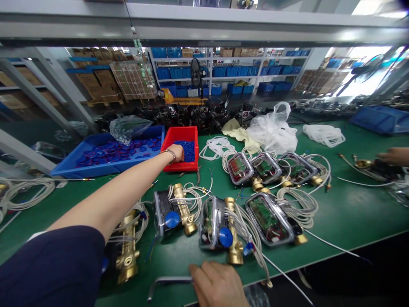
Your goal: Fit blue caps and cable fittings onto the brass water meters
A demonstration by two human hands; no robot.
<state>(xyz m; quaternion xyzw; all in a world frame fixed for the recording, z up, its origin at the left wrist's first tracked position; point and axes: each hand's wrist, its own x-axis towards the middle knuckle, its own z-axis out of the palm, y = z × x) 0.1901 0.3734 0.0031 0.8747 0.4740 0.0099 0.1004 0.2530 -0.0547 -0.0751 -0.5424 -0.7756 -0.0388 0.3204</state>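
Note:
My left hand [177, 152] reaches into a red bin [166, 149] of small blue parts [188, 149]; its fingertips are down among the parts, and what they pinch is hidden. At the table's front edge, my right hand [219, 283] is closed around one end of a bent metal hex key [172, 280]. Between my hands stand two meters with brass pipes [182, 207] [234, 238] and round blue caps [172, 219] [226, 237]. Under my left arm is another brass pipe [128, 251].
A blue tray [67, 166] of round blue parts lies at the left. Open-faced meters [270, 217] [240, 168] with coiled cables sit to the right, below plastic bags [275, 128]. Another person's hand [394, 156] works at the far right. A shelf beam [204, 30] crosses overhead.

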